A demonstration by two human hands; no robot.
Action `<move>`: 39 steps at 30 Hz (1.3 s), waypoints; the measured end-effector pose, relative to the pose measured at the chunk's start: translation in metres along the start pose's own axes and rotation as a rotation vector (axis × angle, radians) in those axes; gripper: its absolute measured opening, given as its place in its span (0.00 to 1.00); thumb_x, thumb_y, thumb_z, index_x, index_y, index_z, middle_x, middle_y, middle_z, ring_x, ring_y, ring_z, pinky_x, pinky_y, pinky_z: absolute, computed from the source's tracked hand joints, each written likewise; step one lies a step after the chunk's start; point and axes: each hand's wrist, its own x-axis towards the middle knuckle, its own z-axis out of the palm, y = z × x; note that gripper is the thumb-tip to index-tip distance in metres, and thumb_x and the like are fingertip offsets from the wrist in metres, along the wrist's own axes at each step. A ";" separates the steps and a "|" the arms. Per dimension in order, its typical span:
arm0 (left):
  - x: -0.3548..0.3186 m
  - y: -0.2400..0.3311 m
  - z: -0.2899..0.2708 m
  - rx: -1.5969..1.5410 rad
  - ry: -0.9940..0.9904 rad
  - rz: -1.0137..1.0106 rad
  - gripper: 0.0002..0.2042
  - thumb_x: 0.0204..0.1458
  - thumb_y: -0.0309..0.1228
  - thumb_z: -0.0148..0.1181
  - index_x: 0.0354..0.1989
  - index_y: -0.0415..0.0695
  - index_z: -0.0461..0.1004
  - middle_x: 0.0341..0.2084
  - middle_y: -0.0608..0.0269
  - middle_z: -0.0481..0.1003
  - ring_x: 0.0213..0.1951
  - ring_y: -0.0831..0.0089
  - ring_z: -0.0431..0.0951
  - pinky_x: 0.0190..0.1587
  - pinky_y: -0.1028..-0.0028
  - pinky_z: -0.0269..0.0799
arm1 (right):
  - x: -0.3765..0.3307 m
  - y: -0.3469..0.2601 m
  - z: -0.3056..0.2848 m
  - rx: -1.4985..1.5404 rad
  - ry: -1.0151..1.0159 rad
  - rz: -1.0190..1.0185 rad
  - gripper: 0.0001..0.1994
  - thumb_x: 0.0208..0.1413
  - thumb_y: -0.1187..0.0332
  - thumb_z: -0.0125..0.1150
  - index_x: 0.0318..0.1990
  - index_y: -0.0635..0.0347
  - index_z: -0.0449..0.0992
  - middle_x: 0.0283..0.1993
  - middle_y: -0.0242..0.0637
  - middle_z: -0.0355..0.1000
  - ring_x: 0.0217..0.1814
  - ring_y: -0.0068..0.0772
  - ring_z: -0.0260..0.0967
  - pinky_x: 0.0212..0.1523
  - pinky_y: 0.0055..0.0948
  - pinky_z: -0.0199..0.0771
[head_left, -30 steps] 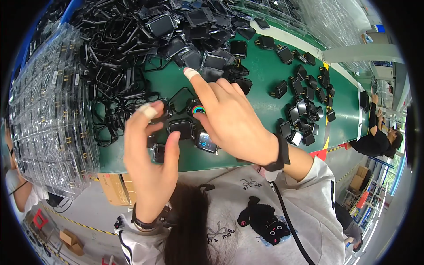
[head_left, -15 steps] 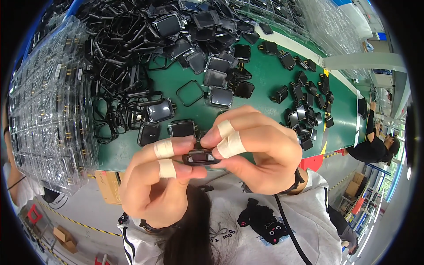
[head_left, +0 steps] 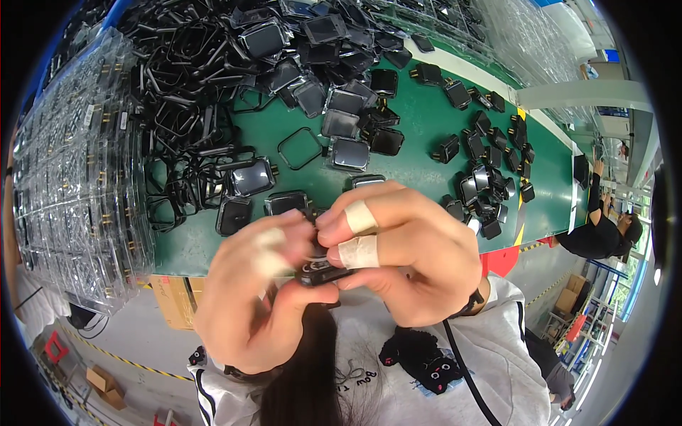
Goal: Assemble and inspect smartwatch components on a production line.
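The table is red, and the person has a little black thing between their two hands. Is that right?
Not quite: the table is green, not red, as the head view shows. The rest is right: the little black thing is between the left hand and the right hand.

- A small black device [head_left: 325,272] with a rounded, glossy casing, just below the centre of the frame
- Its long side runs roughly across the frame, its right end a little higher than its left
- Pale curved markings show on the face turned up; a glint lies along its lower edge
- The right hand [head_left: 419,255] pinches its right end; the left hand's [head_left: 245,295] thumb touches its lower edge
- Fingers hide part of its upper side
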 end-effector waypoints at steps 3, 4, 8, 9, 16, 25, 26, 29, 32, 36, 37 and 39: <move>-0.001 0.002 0.000 0.096 -0.009 0.076 0.12 0.37 0.15 0.66 0.32 0.36 0.71 0.33 0.51 0.74 0.37 0.54 0.78 0.31 0.69 0.76 | -0.004 0.000 0.008 -0.098 0.030 -0.031 0.10 0.40 0.84 0.65 0.33 0.72 0.73 0.37 0.50 0.71 0.37 0.46 0.73 0.36 0.36 0.76; -0.002 0.004 0.000 0.146 -0.011 0.117 0.13 0.37 0.16 0.66 0.32 0.36 0.71 0.32 0.51 0.74 0.37 0.54 0.78 0.32 0.70 0.76 | -0.005 -0.001 0.011 -0.133 0.047 -0.060 0.10 0.39 0.84 0.64 0.32 0.72 0.73 0.36 0.49 0.71 0.37 0.46 0.73 0.35 0.35 0.76; -0.014 0.019 0.005 0.218 0.141 0.119 0.13 0.38 0.18 0.67 0.34 0.37 0.72 0.32 0.55 0.74 0.35 0.55 0.78 0.34 0.69 0.76 | -0.004 -0.017 0.026 -0.220 0.100 -0.096 0.10 0.37 0.86 0.63 0.30 0.72 0.72 0.35 0.48 0.70 0.36 0.44 0.73 0.33 0.34 0.77; -0.017 0.019 0.004 0.220 0.138 0.115 0.13 0.38 0.18 0.67 0.34 0.37 0.72 0.32 0.55 0.74 0.35 0.55 0.78 0.34 0.69 0.76 | -0.005 -0.022 0.028 -0.245 0.118 -0.097 0.10 0.37 0.86 0.63 0.30 0.72 0.72 0.34 0.48 0.69 0.35 0.44 0.73 0.32 0.33 0.77; -0.005 0.011 -0.006 0.111 0.048 0.125 0.14 0.38 0.18 0.67 0.34 0.37 0.73 0.32 0.55 0.73 0.35 0.56 0.78 0.33 0.69 0.76 | 0.001 -0.017 0.015 -0.119 0.056 0.022 0.09 0.43 0.84 0.62 0.35 0.72 0.71 0.38 0.50 0.69 0.36 0.44 0.73 0.31 0.32 0.77; -0.001 -0.018 0.001 -0.051 -0.018 0.339 0.19 0.36 0.18 0.69 0.40 0.37 0.72 0.40 0.50 0.74 0.40 0.58 0.77 0.36 0.70 0.76 | -0.007 0.007 0.002 0.169 0.129 0.062 0.08 0.49 0.85 0.55 0.37 0.68 0.72 0.40 0.51 0.68 0.40 0.48 0.74 0.35 0.35 0.78; -0.003 -0.019 0.001 -0.069 -0.022 0.349 0.20 0.37 0.18 0.69 0.42 0.37 0.72 0.41 0.49 0.74 0.40 0.59 0.77 0.37 0.70 0.76 | -0.006 0.007 0.001 0.168 0.131 0.062 0.08 0.49 0.85 0.55 0.37 0.68 0.72 0.40 0.51 0.68 0.40 0.48 0.74 0.35 0.35 0.78; -0.006 -0.020 -0.001 -0.103 -0.031 0.362 0.22 0.38 0.20 0.69 0.45 0.36 0.72 0.43 0.47 0.73 0.41 0.60 0.77 0.38 0.71 0.76 | -0.002 0.007 -0.002 0.171 0.052 -0.046 0.07 0.48 0.86 0.53 0.35 0.67 0.72 0.40 0.51 0.68 0.40 0.49 0.74 0.37 0.37 0.79; -0.005 -0.020 -0.004 -0.085 -0.045 0.408 0.24 0.38 0.20 0.69 0.48 0.35 0.70 0.45 0.45 0.72 0.41 0.61 0.77 0.38 0.72 0.75 | -0.004 0.012 0.001 0.229 0.082 -0.048 0.07 0.48 0.86 0.53 0.34 0.68 0.72 0.40 0.52 0.68 0.40 0.51 0.74 0.37 0.38 0.79; -0.005 -0.027 -0.004 -0.083 -0.065 0.457 0.24 0.39 0.20 0.69 0.48 0.35 0.70 0.46 0.46 0.72 0.41 0.61 0.77 0.38 0.71 0.76 | -0.006 0.016 -0.002 0.236 0.076 -0.045 0.06 0.49 0.84 0.56 0.35 0.69 0.72 0.40 0.52 0.68 0.41 0.51 0.74 0.37 0.38 0.79; -0.005 -0.028 -0.005 -0.083 -0.067 0.457 0.24 0.39 0.20 0.69 0.48 0.35 0.70 0.46 0.46 0.72 0.41 0.61 0.77 0.38 0.71 0.76 | -0.006 0.016 -0.002 0.224 0.065 -0.045 0.05 0.50 0.83 0.57 0.35 0.69 0.72 0.40 0.52 0.69 0.41 0.51 0.74 0.37 0.38 0.79; -0.006 -0.030 -0.006 -0.081 -0.080 0.469 0.23 0.39 0.20 0.68 0.48 0.35 0.70 0.47 0.46 0.71 0.41 0.60 0.77 0.39 0.69 0.76 | -0.004 0.009 -0.002 0.219 0.078 0.024 0.06 0.50 0.81 0.58 0.36 0.70 0.72 0.40 0.51 0.69 0.41 0.50 0.74 0.38 0.37 0.78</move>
